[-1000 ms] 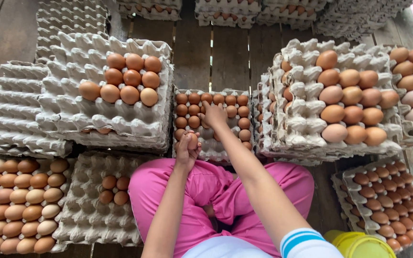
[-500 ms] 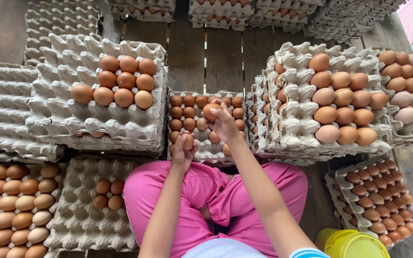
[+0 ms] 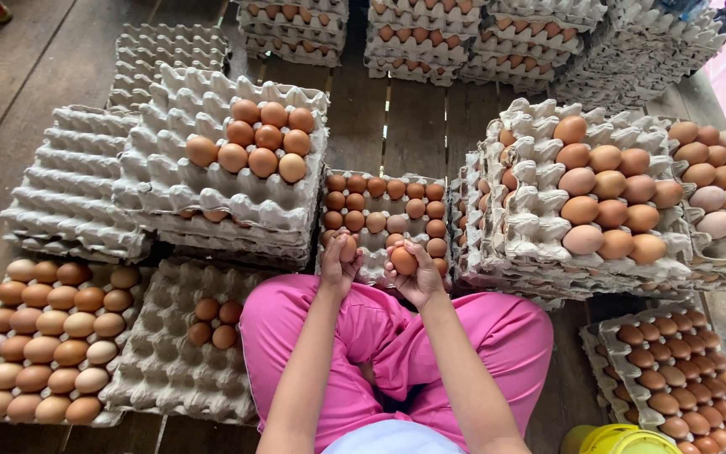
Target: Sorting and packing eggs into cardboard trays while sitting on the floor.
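Plank floor (image 3: 413, 126) w/ stacked egg trays (image 3: 212, 181); left grip (image 3: 339, 262) & right grip (image 3: 413, 273) each pinching an egg.

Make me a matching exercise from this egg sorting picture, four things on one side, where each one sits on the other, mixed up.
Things:
1. left hand
2. right hand
3. yellow container
4. empty tray stack

Places or states:
A. bottom right edge, beside the pink-trousered knee
B. holds a brown egg over the middle tray
C. far left, behind the full tray of eggs
D. closed around an egg, just left of the other hand

Pairs: 1-D, 2-B, 3-A, 4-C
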